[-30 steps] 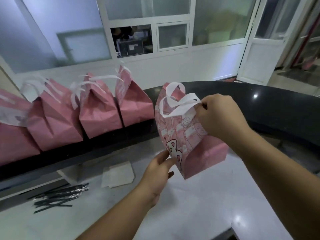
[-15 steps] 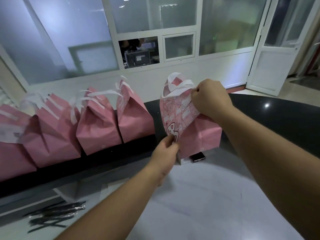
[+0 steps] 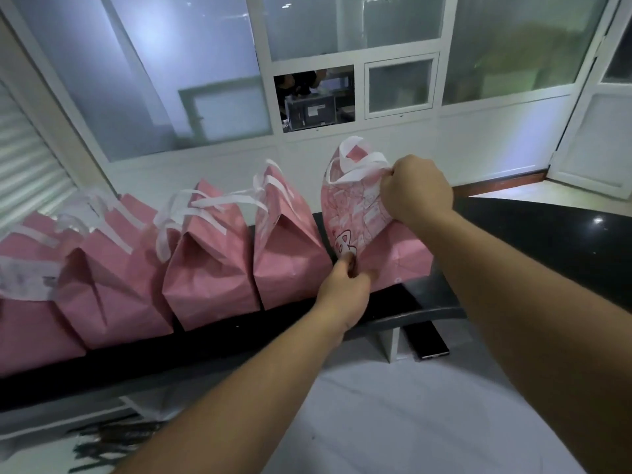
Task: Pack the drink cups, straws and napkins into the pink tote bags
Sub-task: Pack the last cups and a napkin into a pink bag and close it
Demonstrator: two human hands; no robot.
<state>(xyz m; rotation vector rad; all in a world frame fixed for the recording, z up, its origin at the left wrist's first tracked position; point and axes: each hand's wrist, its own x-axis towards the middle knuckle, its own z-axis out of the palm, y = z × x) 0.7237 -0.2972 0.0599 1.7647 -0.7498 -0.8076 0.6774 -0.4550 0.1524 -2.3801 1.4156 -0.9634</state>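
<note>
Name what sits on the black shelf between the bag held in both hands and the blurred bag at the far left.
Three pink bags with white handles stand side by side on the black shelf, seen in the head view.

Your right hand pinches the printed pink tote bag near its top edge, left hand grips its lower edge; bag sits on black ledge, rightmost in the row w/ four other pink bags.

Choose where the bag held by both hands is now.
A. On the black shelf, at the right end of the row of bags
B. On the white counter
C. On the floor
A: the held bag, pinched by both hands, sits on the black shelf beside the other bags.
</note>
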